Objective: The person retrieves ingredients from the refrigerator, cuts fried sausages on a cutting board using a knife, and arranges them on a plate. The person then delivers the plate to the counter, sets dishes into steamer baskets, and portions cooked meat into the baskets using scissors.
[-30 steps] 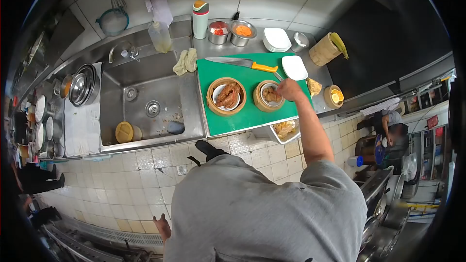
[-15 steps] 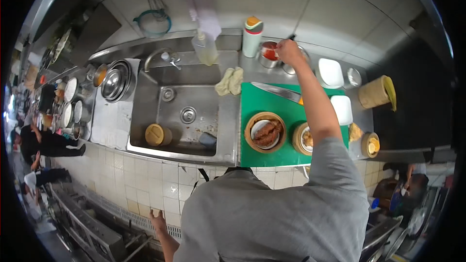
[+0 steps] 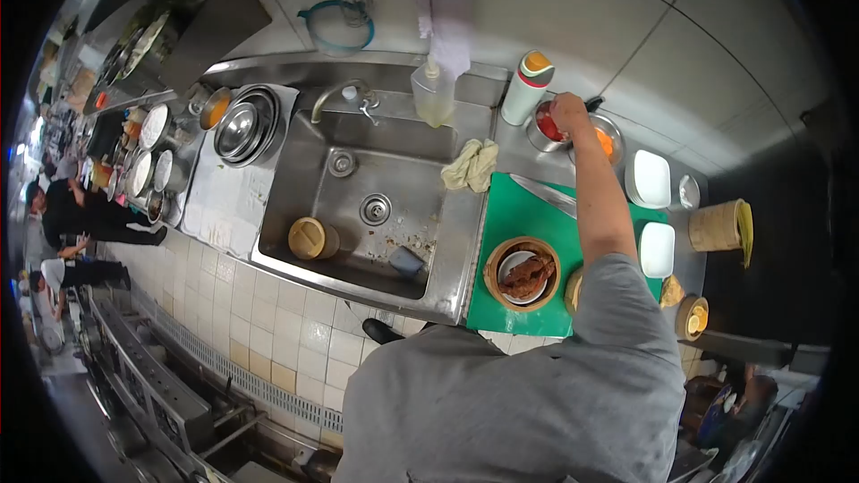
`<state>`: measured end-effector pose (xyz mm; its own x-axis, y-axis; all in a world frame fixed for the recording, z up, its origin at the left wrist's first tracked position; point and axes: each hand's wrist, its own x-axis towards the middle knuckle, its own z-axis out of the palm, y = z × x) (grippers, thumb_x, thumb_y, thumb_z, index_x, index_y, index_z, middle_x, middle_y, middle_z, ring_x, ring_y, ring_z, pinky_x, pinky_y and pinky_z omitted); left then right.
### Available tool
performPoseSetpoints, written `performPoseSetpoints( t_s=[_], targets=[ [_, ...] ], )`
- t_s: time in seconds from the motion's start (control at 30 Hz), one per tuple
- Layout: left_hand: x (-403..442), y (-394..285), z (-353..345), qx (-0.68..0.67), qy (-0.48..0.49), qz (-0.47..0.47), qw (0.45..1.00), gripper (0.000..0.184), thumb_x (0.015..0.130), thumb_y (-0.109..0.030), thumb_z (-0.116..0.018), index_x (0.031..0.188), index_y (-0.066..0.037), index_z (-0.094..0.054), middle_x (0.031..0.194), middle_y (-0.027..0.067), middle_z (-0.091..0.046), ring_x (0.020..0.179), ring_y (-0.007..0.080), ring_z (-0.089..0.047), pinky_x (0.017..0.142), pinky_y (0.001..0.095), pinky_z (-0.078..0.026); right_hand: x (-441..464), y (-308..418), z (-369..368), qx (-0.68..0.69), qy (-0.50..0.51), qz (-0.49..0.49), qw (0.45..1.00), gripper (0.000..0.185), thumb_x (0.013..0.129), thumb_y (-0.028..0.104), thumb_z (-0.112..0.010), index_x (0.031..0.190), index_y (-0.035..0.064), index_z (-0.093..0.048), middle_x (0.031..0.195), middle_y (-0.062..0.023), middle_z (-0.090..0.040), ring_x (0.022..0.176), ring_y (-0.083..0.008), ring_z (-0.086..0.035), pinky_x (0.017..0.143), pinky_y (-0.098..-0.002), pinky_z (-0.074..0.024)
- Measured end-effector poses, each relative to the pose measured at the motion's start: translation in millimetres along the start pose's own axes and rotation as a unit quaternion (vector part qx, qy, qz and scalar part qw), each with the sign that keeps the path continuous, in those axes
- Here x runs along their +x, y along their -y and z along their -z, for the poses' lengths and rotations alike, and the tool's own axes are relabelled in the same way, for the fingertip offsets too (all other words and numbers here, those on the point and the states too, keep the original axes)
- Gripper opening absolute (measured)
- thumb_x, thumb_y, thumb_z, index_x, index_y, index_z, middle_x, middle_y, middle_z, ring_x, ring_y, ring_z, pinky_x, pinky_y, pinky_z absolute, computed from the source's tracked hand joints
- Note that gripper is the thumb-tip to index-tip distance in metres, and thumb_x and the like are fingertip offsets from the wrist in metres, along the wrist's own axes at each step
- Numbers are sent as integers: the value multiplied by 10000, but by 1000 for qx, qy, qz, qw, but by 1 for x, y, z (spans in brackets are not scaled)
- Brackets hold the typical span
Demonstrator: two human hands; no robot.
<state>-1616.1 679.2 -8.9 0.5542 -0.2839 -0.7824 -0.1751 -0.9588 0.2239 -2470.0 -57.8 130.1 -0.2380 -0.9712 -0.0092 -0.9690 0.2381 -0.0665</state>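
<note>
My right hand [image 3: 568,114] reaches down into a metal pot [image 3: 544,145] of red food [image 3: 547,122]; its fingers look bent together, their tips hidden. Beside it, partly behind my wrist, is another metal pot with orange contents [image 3: 608,142]. Nearer to me lies a green cutting board [image 3: 548,211] with a knife [image 3: 543,191] on it. A round bamboo basket [image 3: 491,287] on the board holds a white bowl of dark brown meat [image 3: 528,275]. My arm mostly covers a second basket [image 3: 574,293]. My left hand is out of view.
On the left is a steel sink [image 3: 313,215] holding a round tan container [image 3: 311,238] and a grey cup [image 3: 407,261]. A cloth [image 3: 470,165] and a bottle [image 3: 528,88] stand nearby. White containers [image 3: 648,179] sit at right. People [image 3: 107,215] stand far left.
My right hand has dipped from above the red food into its pot. My left hand has gone out of view. The view has shifted, and the orange contents now show.
</note>
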Motion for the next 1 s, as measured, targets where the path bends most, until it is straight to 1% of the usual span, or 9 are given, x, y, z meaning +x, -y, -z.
performPoseSetpoints(
  t_s=[0.1, 0.2, 0.33, 0.37, 0.53, 0.77, 0.83, 0.87, 1.0],
  targets=[
    [20, -17, 6, -2, 22, -9, 1000, 451, 1014, -223, -623, 1400, -6, -532, 1236, 157, -635, 1090, 299, -601, 916, 481, -506, -23, -9, 19, 93, 5, 24, 995, 213, 867, 138, -643, 979, 15, -776, 989, -222, -755, 960, -388, -734, 871, -401, -592],
    [56, -45, 33, -24, 22, -43, 999, 448, 1021, -233, -618, 1411, -30, -532, 1221, 146, -638, 1081, 282, -598, 907, 479, -508, -41, -4, 43, 394, 49, -137, 907, 93, 844, 45, -693, 903, 21, -760, 741, -112, -737, 720, -183, -734, 640, -328, -582],
    [150, -103, 91, -53, -8, -300, 952, 444, 1029, -247, -612, 1425, -62, -531, 1201, 132, -642, 1069, 260, -595, 896, 476, -512, -64, -2, 58, 410, 12, -158, 898, 73, 895, 37, -680, 911, 23, -750, 760, -77, -730, 718, -136, -719, 614, -304, -578],
    [150, -149, 96, -228, -49, -162, 959, 477, 1031, -255, -623, 1475, -129, -505, 1263, 117, -635, 1079, 231, -582, 906, 505, -508, -70, -4, 56, 463, -6, -146, 874, 75, 914, 37, -672, 929, 15, -742, 779, -74, -727, 705, -141, -709, 617, -302, -579],
    [135, -293, 102, -124, -30, -239, 963, 562, 1022, -257, -645, 1530, -123, -443, 1325, 117, -623, 1153, 254, -572, 926, 533, -494, -143, 17, 85, 553, 0, -83, 829, 81, 942, 18, -649, 975, -6, -719, 809, -67, -715, 677, -145, -679, 620, -294, -572],
    [222, -236, 88, -56, 137, -164, 975, 584, 1015, -303, -631, 1540, -146, -428, 1444, 111, -584, 1268, 262, -567, 962, 492, -488, -326, 82, 104, 342, 200, 22, 918, 112, 871, 53, -688, 953, 14, -752, 883, -119, -757, 790, -219, -728, 702, -360, -580],
    [261, -194, 91, -268, 320, -54, 907, 602, 1015, -319, -624, 1553, -154, -410, 1474, 114, -569, 1263, 279, -575, 937, 513, -496, -355, 97, 89, 276, 184, 47, 942, 121, 870, 61, -683, 956, 29, -761, 929, -144, -767, 837, -273, -741, 743, -391, -584],
    [264, -182, 101, -61, 212, -101, 970, 602, 1017, -318, -622, 1554, -156, -406, 1480, 113, -565, 1264, 285, -573, 938, 517, -494, -366, 98, 69, 250, 152, 55, 955, 183, 847, 33, -663, 1003, 35, -759, 949, -172, -758, 852, -316, -733, 774, -399, -581],
    [280, -186, 116, 12, 178, -81, 981, 603, 1023, -317, -615, 1561, -162, -392, 1505, 110, -548, 1270, 308, -567, 945, 531, -486, -390, 118, 73, 177, 96, 7, 979, 355, 872, 31, -612, 1195, 122, -726, 1049, -208, -746, 993, -408, -703, 882, -466, -561]
  ],
)
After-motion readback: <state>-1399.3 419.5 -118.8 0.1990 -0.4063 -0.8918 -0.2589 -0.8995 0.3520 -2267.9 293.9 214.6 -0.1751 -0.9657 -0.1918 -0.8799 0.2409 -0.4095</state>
